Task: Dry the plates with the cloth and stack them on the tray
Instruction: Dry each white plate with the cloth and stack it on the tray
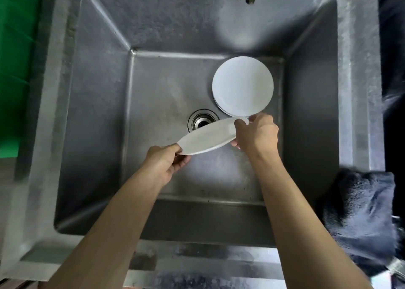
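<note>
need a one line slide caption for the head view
Both hands, left hand and right hand, hold a white plate tilted over the steel sink, beside stacked plates.

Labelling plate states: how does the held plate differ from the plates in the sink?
The held plate is tilted and lifted above the sink floor; the stacked plates lie flat on it. The held plate is single, gripped at opposite edges by the left hand and right hand; the stacked plates are several and untouched. Both are white and round.
</note>
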Demonstrator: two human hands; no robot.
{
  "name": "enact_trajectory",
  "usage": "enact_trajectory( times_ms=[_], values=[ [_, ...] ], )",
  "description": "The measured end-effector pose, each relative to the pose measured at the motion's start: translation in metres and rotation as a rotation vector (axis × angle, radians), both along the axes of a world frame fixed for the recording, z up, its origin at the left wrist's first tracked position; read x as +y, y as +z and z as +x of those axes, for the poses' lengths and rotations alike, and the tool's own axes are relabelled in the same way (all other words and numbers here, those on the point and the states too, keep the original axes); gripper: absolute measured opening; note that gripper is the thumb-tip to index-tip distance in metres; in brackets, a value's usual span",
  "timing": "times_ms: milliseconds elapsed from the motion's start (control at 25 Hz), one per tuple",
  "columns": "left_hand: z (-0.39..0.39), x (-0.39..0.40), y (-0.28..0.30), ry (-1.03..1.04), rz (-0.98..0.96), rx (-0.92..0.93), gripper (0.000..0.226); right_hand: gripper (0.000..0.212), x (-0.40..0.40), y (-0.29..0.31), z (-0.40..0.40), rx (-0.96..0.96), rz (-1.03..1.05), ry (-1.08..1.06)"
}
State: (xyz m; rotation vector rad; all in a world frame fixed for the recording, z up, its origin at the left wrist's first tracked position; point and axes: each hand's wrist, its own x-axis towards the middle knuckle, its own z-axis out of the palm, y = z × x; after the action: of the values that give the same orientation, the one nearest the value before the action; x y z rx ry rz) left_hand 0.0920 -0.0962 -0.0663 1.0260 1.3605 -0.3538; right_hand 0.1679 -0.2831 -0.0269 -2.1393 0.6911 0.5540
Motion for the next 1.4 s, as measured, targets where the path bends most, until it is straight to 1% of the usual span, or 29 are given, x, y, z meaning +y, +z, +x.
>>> enact_trajectory(
  times_ms=[80,200,280,360,480,640,760,840,920,1000,1080,1160,1280,1320,1360,1400],
  values=[
    [-0.004,0.002,0.004,0.019,-0.031,0.002,0.009,0.017,-0.001,0.009,-0.005,0.029,0.018,-0.006],
    [-0.005,0.001,0.009,0.07,-0.02,-0.038,0.01,0.029,-0.005,0.015,-0.016,0.017,0.064,-0.046],
    [-0.006,-0.005,0.019,0.127,-0.035,-0.07,0.01,0.035,-0.002,0.018,-0.03,-0.031,0.071,-0.06],
    [-0.007,-0.01,0.034,0.201,-0.078,-0.105,0.016,0.037,0.002,0.023,-0.05,-0.106,0.09,-0.071],
    [-0.01,-0.012,0.057,0.265,-0.098,-0.16,0.026,0.038,0.007,0.03,-0.084,-0.149,0.256,-0.17],
    [-0.014,-0.022,0.088,0.215,-0.159,-0.235,0.034,0.045,0.007,0.045,-0.12,-0.16,0.375,-0.308],
    [-0.014,-0.036,0.114,0.149,-0.113,-0.276,0.039,0.048,0.002,0.062,-0.139,-0.18,0.439,-0.343],
    [-0.014,-0.045,0.131,0.091,-0.078,-0.293,0.046,0.048,-0.006,0.076,-0.146,-0.193,0.45,-0.32],
    [-0.014,-0.051,0.145,0.062,-0.043,-0.304,0.051,0.043,-0.017,0.09,-0.148,-0.206,0.413,-0.258],
    [-0.015,-0.052,0.158,0.05,-0.025,-0.339,0.049,0.033,-0.031,0.102,-0.147,-0.234,0.329,-0.202],
    [-0.018,-0.057,0.175,0.033,-0.003,-0.379,0.044,0.027,-0.052,0.111,-0.144,-0.299,0.205,-0.162],
    [-0.021,-0.063,0.19,0.023,0.041,-0.412,0.043,0.028,-0.078,0.114,-0.142,-0.41,0.044,-0.094],
    [-0.028,-0.073,0.206,-0.019,0.043,-0.439,0.055,0.039,-0.124,0.106,-0.142,-0.555,-0.276,0.025],
    [-0.031,-0.076,0.211,-0.028,0.039,-0.441,0.056,0.046,-0.138,0.101,-0.144,-0.564,-0.378,0.04],
    [-0.034,-0.079,0.215,-0.036,0.038,-0.439,0.055,0.058,-0.151,0.095,-0.147,-0.538,-0.435,0.042],
    [-0.037,-0.083,0.219,-0.046,0.028,-0.439,0.055,0.073,-0.163,0.087,-0.151,-0.48,-0.441,0.05]
  ],
)
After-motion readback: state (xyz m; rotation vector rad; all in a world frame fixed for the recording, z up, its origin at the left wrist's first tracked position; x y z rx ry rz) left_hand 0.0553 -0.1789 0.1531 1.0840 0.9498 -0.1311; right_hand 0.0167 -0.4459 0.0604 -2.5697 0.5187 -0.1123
